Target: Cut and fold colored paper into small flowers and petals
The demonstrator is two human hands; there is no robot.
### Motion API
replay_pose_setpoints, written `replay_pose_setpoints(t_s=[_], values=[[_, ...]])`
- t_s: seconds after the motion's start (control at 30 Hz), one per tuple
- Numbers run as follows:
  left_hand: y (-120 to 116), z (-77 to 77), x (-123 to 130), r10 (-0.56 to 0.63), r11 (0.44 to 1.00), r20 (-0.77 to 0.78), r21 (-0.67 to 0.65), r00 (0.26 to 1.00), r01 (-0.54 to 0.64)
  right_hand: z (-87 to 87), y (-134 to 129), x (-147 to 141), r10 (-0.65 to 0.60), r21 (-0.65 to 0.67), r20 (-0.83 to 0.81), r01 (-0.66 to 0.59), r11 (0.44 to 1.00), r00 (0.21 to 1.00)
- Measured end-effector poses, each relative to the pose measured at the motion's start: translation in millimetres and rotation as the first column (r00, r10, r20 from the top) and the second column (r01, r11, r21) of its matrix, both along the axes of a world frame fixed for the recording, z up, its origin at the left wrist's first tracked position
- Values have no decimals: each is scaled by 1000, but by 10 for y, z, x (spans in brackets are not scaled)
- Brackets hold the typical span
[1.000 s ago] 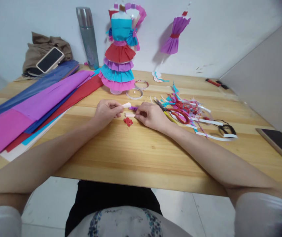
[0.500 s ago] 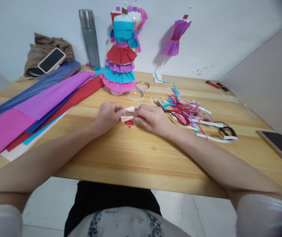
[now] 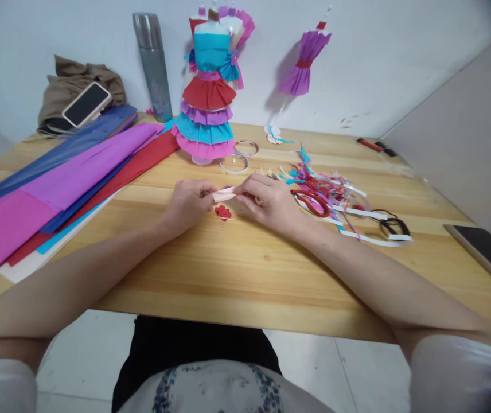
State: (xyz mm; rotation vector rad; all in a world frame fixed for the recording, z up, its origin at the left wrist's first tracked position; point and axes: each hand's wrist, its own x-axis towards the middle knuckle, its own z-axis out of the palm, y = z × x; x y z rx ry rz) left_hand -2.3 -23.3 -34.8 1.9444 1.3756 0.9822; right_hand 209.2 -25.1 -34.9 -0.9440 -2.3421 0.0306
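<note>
Between my two hands is a small pleated piece of pale pink crepe paper, held just above the table. My left hand pinches its left end. The fingers of my right hand are closed on its right end. A bit of purple shows behind the paper, too small to make out. Just below lies a red flower-shaped paper piece. Red-handled scissors rest to the right of my right hand, their blades mostly hidden behind it.
Folded crepe paper sheets lie at left. A mannequin in a layered paper dress stands at the back beside a thermos. Paper scraps, tape rolls, a black cord and a tablet-like device are also on the table.
The two pale pink paper ends, apart before, are now together as one bundle between my fingers. More of the red flower piece shows below. The view has shifted slightly.
</note>
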Motion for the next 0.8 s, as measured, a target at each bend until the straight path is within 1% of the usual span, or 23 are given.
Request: replay_pose_setpoints(t_s=[0.07,0.13,0.2,0.3,0.37,0.43,0.53,0.6,0.63,0.67,0.73,0.8], values=[[17,-6,1,2,997,77,-74,997,4,3,-6,-1,-26,-5,18,26,1000,999],[31,8,7,25,981,205,-194,978,15,8,-12,0,-46,2,49,46,999,998],[34,43,17,93,952,338,-305,937,16,10,-17,3,-62,33,96,59,998,993],[16,103,34,187,909,482,-416,856,36,-4,-12,14,-82,100,194,64,993,978],[-5,131,44,206,868,549,-485,810,107,-24,-1,22,-81,135,244,49,990,966],[-27,146,50,209,814,596,-545,775,200,-46,11,30,-60,147,257,22,989,964],[-48,159,48,201,718,626,-618,753,322,-61,20,39,-29,148,248,-9,989,968],[-50,167,43,195,670,632,-644,750,369,-54,20,40,-21,157,265,-22,987,964],[-47,170,40,195,662,636,-647,747,378,-47,20,39,-18,162,278,-28,986,960],[-43,172,39,194,666,640,-643,744,380,-39,19,37,-16,166,289,-34,986,957],[-29,166,37,190,695,643,-622,742,361,-25,18,32,-10,158,297,-39,987,955],[-12,149,37,177,738,632,-593,754,323,-19,15,25,-3,136,284,-38,990,959]])
